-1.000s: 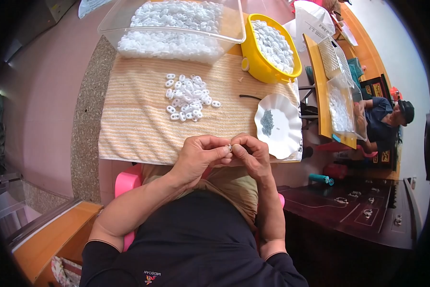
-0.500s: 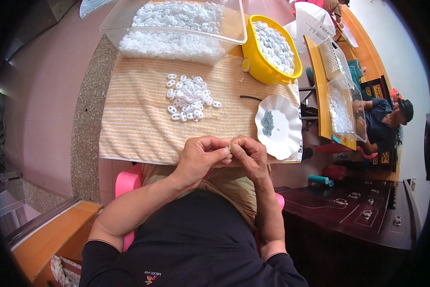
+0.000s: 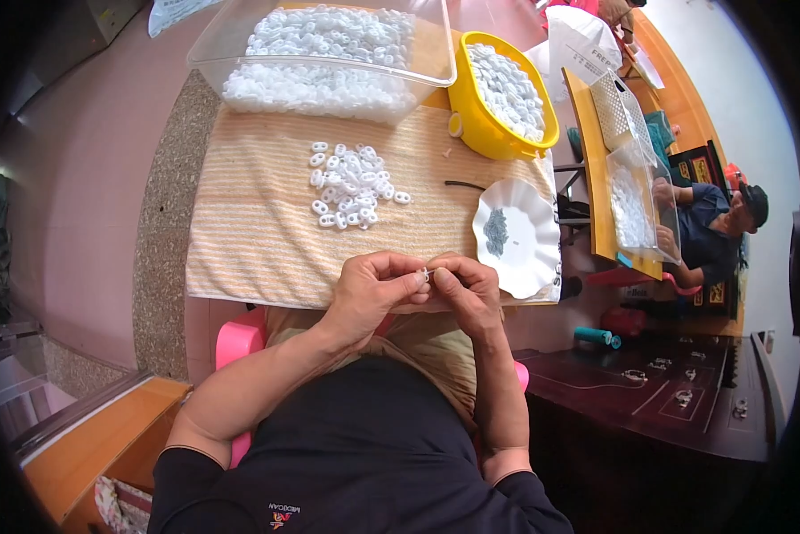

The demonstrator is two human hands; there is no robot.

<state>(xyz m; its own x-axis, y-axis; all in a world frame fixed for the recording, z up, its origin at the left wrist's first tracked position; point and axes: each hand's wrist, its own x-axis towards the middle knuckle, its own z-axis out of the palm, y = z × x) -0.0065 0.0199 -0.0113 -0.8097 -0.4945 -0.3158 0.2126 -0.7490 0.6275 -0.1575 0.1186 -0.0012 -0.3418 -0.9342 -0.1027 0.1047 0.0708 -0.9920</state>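
Over the near edge of the towel-covered table, my left hand (image 3: 375, 289) and my right hand (image 3: 468, 292) meet fingertip to fingertip. Between them a small white plastic piece (image 3: 427, 275) shows, partly hidden; its exact shape cannot be made out. Both hands are closed in a pinch on it. Beyond them, a loose pile of white two-hole oval plastic pieces (image 3: 357, 187) lies on the striped towel (image 3: 258, 240). To the right of my right hand sits a white wavy-rimmed plate (image 3: 529, 254) with a heap of tiny grey-green bits (image 3: 495, 233).
A clear plastic bin (image 3: 431, 84) full of white pieces stands at the far edge, beside a yellow basket (image 3: 493, 142) also filled with them. A thin black stick (image 3: 464, 184) lies near the plate. At the right, a co-worker (image 3: 716, 222) sits by another clear bin (image 3: 665, 209).
The fingertips have parted slightly, and more of the small white piece shows between them. The pile and containers stay in place, with only a slight shift of the view.
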